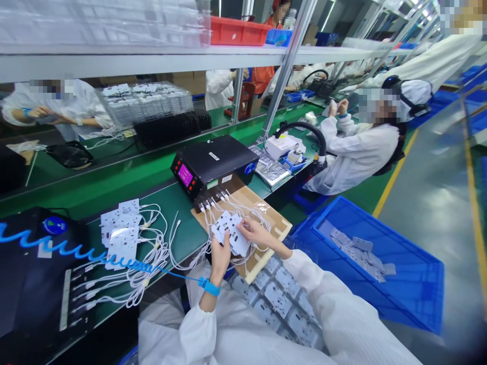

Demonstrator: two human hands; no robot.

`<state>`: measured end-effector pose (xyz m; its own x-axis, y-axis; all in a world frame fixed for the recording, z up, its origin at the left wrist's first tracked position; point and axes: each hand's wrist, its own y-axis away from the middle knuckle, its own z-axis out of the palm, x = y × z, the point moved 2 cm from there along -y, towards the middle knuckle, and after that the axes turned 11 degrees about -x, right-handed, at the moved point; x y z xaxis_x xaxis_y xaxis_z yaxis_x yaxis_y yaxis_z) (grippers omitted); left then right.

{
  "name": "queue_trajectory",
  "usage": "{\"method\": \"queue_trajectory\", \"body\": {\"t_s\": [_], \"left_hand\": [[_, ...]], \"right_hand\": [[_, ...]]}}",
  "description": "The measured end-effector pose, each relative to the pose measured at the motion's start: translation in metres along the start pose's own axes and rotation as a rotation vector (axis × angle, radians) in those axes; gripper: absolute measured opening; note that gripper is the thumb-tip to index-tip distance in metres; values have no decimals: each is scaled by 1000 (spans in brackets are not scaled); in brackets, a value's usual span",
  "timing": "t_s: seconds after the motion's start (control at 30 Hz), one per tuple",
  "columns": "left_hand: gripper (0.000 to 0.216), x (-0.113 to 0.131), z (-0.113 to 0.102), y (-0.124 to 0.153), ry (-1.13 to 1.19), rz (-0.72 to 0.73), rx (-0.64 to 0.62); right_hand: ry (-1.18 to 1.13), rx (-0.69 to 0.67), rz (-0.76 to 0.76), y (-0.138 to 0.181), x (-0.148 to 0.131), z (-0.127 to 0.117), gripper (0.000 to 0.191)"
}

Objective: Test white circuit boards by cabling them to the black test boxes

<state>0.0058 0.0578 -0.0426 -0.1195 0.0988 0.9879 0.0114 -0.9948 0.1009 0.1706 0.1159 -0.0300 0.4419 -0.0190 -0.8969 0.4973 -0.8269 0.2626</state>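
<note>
Hands in white sleeves meet above a cardboard sheet (274, 219) on the green counter (178, 200). Left hand (220, 256), a blue wrist strap (211, 287) below it, has its fingers closed around a fan of small white boards (229, 230); right hand (255, 232) pinches an edge of the fan with its fingertips. White cables (222, 203) trail from a black tester box (215, 163). A tray of boards (281, 299) rests on the lap, a blue crate (380, 284) beside it. The step looks like separating one board from the fan; thin boards call for a light, steady pinch.

Bright overhead light, soft shadows, edges bent and blurred by wide lens
</note>
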Motion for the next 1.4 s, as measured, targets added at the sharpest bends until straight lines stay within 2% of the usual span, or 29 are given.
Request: {"method": "queue_trajectory", "body": {"t_s": [0.17, 0.27, 0.4, 0.6, 0.67, 0.73, 0.83, 0.9, 0.97, 1.07, 1.23, 1.3, 1.4], "left_hand": [[54, -1, 0, 0, 9, -39, -22], [55, 4, 2, 1, -10, 16, -70], [52, 7, 2, 3, -70, 43, -83], [54, 4, 0, 0, -100, 45, -94], [56, 5, -2, 1, -89, 38, -79], [57, 7, -3, 3, -79, 42, -59], [63, 15, -3, 7, -40, 50, 3], [63, 21, -1, 9, -10, 49, 41], [62, 26, 2, 11, 0, 48, 53], [62, 31, 3, 13, -11, 68, 79], [63, 38, -5, 19, -2, 99, 160], [63, 45, -10, 24, -4, 119, 188], [64, 62, -20, 37, -18, 132, 187]], "right_hand": [[74, -36, 1, 2, -7, 0, 32], [262, -1, -13, 1, -10, 0, 23], [457, -10, -37, -3, -10, -2, 25], [278, -39, -204, 7, -7, -11, 32], [273, 2, -222, 22, -3, -11, 34], [317, 111, -203, 42, 7, -10, 34], [478, 260, -178, 67, 24, -5, 35], [560, 287, -199, 76, 32, 2, 34], [565, 273, -213, 78, 34, 9, 35], [538, 238, -149, 71, 32, 17, 38], [712, 181, -6, 54, 36, 18, 40], [716, 157, -25, 53, 33, 16, 42], [602, 134, -104, 67, 12, 10, 58]]}}
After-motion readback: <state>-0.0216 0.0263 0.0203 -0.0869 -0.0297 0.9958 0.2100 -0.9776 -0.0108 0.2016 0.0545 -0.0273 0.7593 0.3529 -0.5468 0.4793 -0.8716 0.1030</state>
